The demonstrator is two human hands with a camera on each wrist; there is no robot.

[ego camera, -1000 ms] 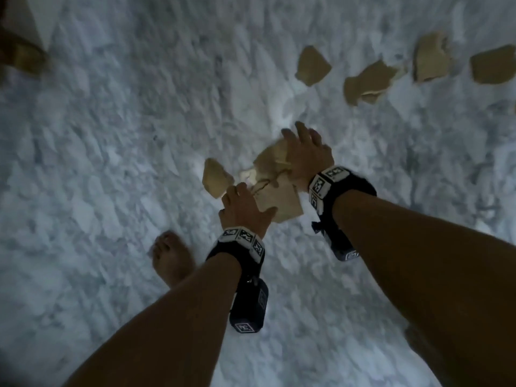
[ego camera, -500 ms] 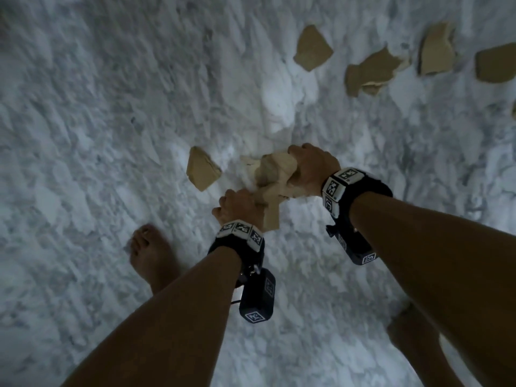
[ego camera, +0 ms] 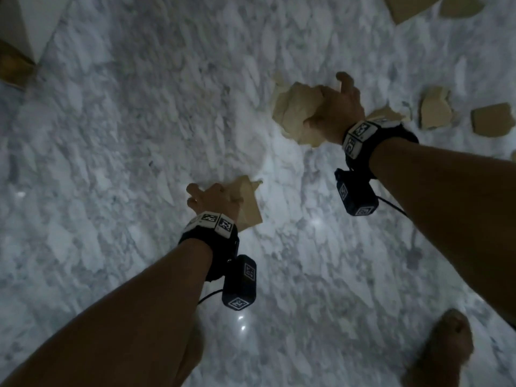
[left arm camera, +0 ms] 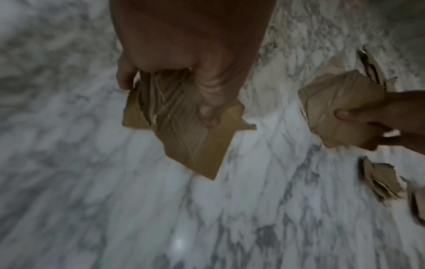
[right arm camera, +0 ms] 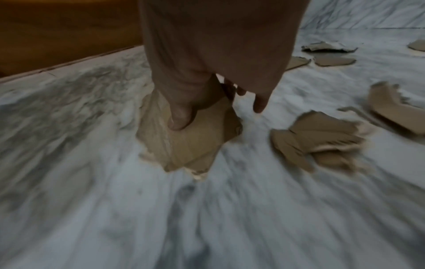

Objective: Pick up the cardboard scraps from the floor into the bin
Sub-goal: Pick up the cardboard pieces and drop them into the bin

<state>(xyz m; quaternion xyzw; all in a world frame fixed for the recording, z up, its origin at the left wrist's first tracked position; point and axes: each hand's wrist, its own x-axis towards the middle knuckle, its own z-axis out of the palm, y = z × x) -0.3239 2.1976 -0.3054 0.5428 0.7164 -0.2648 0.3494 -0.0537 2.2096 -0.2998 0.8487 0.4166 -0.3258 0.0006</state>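
Observation:
My left hand (ego camera: pixel 215 201) grips a torn brown cardboard scrap (ego camera: pixel 248 203) above the marble floor; in the left wrist view its thumb presses on the scrap (left arm camera: pixel 197 142). My right hand (ego camera: pixel 333 113) holds a bundle of pale cardboard scraps (ego camera: pixel 296 113), higher and further right, with the thumb clamped on it (right arm camera: pixel 193 143). More scraps lie on the floor beyond the right wrist (ego camera: pixel 435 111), (ego camera: pixel 492 120), and at the top edge (ego camera: pixel 410 5). No bin is in view.
White-grey marble floor (ego camera: pixel 139 135) all round. A white and wooden piece of furniture (ego camera: pixel 16 37) stands at the upper left. My bare right foot (ego camera: pixel 444 350) is at the lower right. A wooden panel (right arm camera: pixel 69 32) shows behind the right hand.
Both hands closed on scraps, lifted them off the floor and moved apart. The small loose scrap left of the hands is gone from view. The view has shifted toward the left.

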